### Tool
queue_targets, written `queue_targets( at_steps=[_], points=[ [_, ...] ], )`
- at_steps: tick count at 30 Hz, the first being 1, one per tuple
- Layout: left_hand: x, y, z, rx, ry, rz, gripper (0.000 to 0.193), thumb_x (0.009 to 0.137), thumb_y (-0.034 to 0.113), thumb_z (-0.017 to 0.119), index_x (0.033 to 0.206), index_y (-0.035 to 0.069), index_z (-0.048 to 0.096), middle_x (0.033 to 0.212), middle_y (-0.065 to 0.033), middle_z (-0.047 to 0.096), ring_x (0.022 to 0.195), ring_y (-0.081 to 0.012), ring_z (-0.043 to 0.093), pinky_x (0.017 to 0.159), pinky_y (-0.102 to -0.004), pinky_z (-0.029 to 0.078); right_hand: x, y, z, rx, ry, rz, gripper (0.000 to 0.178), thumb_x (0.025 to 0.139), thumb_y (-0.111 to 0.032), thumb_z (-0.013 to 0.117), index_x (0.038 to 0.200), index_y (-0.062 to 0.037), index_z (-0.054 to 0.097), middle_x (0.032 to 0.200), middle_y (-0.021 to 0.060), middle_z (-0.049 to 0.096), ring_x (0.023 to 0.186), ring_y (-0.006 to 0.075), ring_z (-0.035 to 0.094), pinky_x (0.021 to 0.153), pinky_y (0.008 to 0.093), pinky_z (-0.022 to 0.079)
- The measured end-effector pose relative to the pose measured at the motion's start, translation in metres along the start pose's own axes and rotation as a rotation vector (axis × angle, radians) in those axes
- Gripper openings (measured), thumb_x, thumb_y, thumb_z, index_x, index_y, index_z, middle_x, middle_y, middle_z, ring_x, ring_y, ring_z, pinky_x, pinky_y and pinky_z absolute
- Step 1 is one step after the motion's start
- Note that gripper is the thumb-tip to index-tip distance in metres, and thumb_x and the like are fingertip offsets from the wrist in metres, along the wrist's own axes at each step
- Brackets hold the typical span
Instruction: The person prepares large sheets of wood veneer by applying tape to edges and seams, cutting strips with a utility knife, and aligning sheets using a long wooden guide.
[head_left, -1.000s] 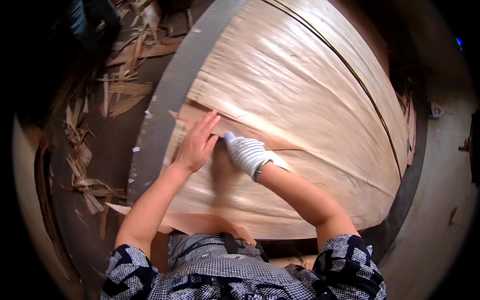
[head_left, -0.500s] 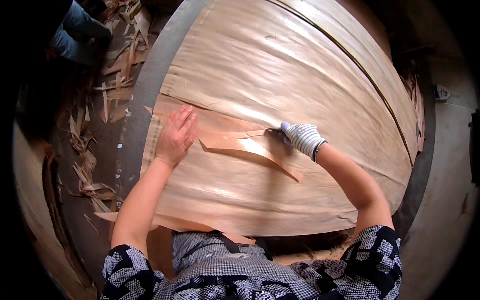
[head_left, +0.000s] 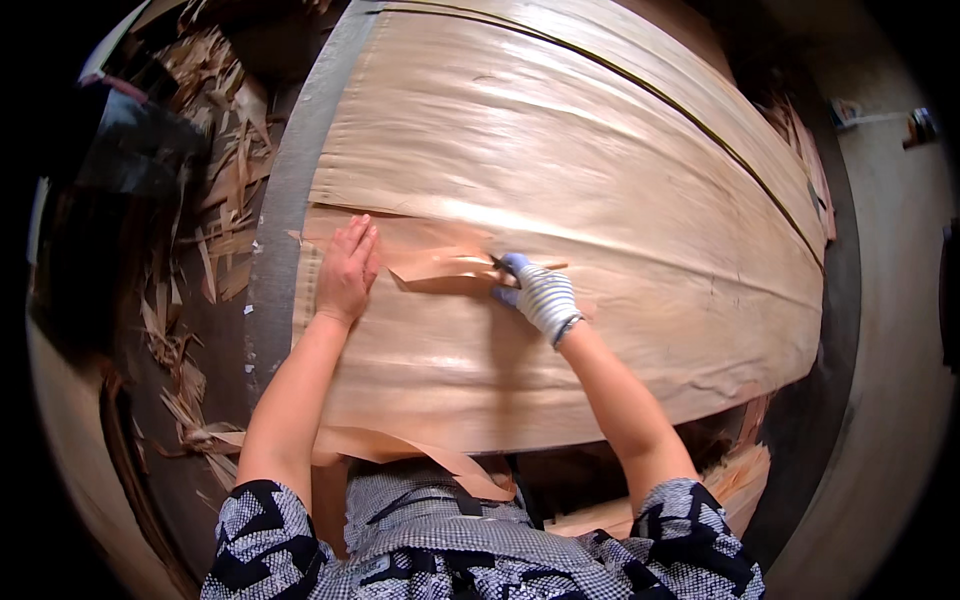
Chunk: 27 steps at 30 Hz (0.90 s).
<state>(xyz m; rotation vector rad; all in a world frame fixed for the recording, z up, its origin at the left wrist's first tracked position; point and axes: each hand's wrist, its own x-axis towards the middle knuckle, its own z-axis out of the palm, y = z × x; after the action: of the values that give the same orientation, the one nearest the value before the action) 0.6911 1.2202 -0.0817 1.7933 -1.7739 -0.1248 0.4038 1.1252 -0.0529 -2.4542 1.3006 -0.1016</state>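
Note:
A broad stack of pale wood veneer sheets point(head_left: 560, 120) lies before me. My left hand point(head_left: 347, 273), bare, rests flat on it near the left edge, fingers stretched out over a loose reddish veneer strip point(head_left: 435, 262). The strip curls up from the sheet and reaches toward my right hand point(head_left: 542, 292), which wears a white-and-grey striped glove. That hand is closed around a small dark blade point(head_left: 497, 263), whose tip points left at the strip. Most of the tool is hidden by the fingers.
Torn veneer scraps point(head_left: 235, 180) litter the floor at the left. A grey board edge point(head_left: 275, 240) borders the stack. A dark gap point(head_left: 690, 110) runs across the far sheets. Another veneer piece point(head_left: 420, 450) hangs at the near edge by my apron. Part of a person point(head_left: 140, 145) shows far left.
My right hand has moved left with the blade, nearer to my left hand. The long free tail of the strip no longer stretches to the right. The left hand stays flat in place.

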Motion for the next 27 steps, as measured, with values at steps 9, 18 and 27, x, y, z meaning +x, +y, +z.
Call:
queue_targets(
  at_steps=[9,18,27],
  points=[
    [0.007,-0.012,0.003,0.13,-0.107,0.014,0.03,0.087,0.019,0.045,0.11,0.003,0.055,0.124,-0.0119,0.048,0.118,-0.0271,0.042,0.099,-0.0429,0.032,-0.248,-0.061,0.012,0.029,-0.044,0.286,0.01,0.078,-0.023,0.057,0.079,-0.0132,0.055,0.067,0.012,0.059,0.059,0.031,0.058,0.051,0.0416,0.046],
    [0.019,0.019,0.012,-0.378,0.069,-0.33,0.033,0.087,0.019,0.046,0.113,-0.001,0.054,0.111,-0.0149,0.057,0.104,-0.0268,0.053,0.091,-0.0344,0.038,-0.626,-0.061,0.059,0.545,-0.364,1.553,0.036,0.077,-0.029,0.061,0.102,-0.0029,0.055,0.079,0.0197,0.061,0.062,0.0286,0.061,0.059,0.0383,0.05],
    [-0.198,0.415,0.09,-0.526,-1.867,0.673,0.073,0.078,0.05,0.058,0.132,0.007,0.034,0.131,-0.0178,0.041,0.124,-0.0297,0.036,0.1,-0.0368,0.032,-0.687,-0.039,0.101,0.655,0.11,1.472,0.035,0.081,-0.035,0.053,0.101,-0.0075,0.059,0.087,0.0195,0.062,0.088,0.0341,0.059,0.077,0.0396,0.046]
  ],
)
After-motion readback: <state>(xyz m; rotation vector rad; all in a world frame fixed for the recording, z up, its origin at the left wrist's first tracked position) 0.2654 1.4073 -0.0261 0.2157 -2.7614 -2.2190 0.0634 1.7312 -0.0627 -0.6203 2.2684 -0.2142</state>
